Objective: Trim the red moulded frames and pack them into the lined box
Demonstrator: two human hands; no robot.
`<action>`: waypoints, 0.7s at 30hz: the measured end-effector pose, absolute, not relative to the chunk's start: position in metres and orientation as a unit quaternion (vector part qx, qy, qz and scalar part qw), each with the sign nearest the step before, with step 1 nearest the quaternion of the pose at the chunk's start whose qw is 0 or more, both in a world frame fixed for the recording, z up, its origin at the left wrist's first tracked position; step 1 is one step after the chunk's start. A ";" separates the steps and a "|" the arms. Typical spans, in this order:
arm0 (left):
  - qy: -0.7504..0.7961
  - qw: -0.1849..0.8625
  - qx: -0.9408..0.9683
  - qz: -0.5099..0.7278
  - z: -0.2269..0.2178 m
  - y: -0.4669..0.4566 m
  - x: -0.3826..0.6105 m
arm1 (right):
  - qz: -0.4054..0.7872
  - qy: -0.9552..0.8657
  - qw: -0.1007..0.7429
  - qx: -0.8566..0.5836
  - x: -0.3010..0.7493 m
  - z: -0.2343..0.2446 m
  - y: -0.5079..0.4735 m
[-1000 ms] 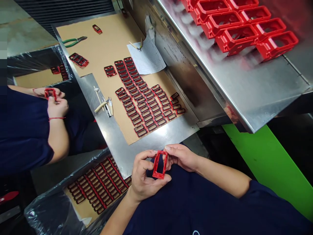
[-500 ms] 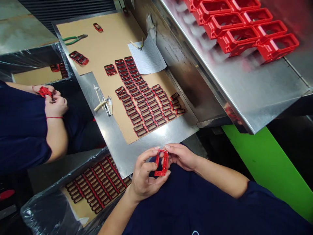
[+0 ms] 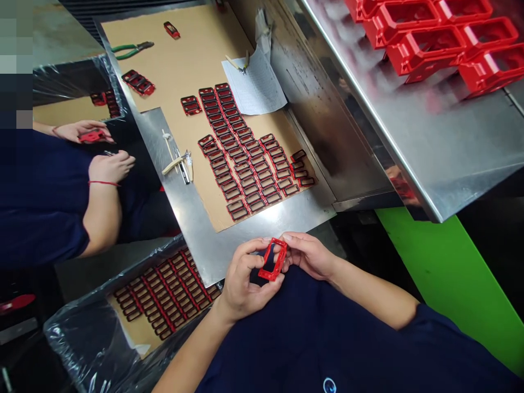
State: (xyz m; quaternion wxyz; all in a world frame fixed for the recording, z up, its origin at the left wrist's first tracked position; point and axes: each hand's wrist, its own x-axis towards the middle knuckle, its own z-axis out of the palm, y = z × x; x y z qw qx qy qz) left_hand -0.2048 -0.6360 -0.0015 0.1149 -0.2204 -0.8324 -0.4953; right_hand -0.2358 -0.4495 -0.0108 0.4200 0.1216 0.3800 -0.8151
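A small red rectangular plastic frame (image 3: pixel 273 261) is held over my lap, tilted, between both hands. My left hand (image 3: pixel 241 281) pinches its lower and left edges with thumb and fingers. My right hand (image 3: pixel 308 255) grips its upper right edge with closed fingertips. Just beyond my hands, several rows of the same frames (image 3: pixel 245 158) lie flat on a cardboard sheet (image 3: pixel 184 65) on the metal table (image 3: pixel 192 218).
A plastic-lined box (image 3: pixel 82 338) with rows of frames sits at lower left. A co-worker's hands (image 3: pixel 108 166) work at left. Green pliers (image 3: pixel 131 50), a paper sheet (image 3: pixel 256 87) and small tools (image 3: pixel 178 164) lie on the table. Larger red housings (image 3: pixel 438 41) rest on a steel shelf (image 3: pixel 429 142).
My hands have turned the red frame from upright to tilted and lifted it slightly. The co-worker's hands have parted, one now holding a red piece further away.
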 end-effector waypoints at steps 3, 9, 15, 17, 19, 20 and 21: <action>-0.828 0.112 -0.217 -0.504 -0.003 -0.635 -0.205 | -0.821 0.378 0.413 0.112 -0.235 -0.011 -0.447; -0.829 0.099 -0.212 -0.509 -0.003 -0.636 -0.205 | -0.825 0.376 0.406 0.116 -0.235 -0.011 -0.446; -0.831 0.084 -0.192 -0.515 -0.004 -0.636 -0.205 | -0.818 0.384 0.411 0.120 -0.235 -0.012 -0.445; -0.830 0.078 -0.183 -0.522 -0.005 -0.636 -0.205 | -0.815 0.387 0.413 0.122 -0.235 -0.012 -0.445; -0.828 0.072 -0.178 -0.527 -0.006 -0.636 -0.204 | -0.816 0.387 0.412 0.124 -0.235 -0.013 -0.445; -0.827 0.069 -0.177 -0.529 -0.007 -0.636 -0.204 | -0.817 0.385 0.411 0.124 -0.235 -0.013 -0.445; -0.827 0.067 -0.175 -0.531 -0.007 -0.636 -0.204 | -0.818 0.383 0.410 0.124 -0.235 -0.013 -0.445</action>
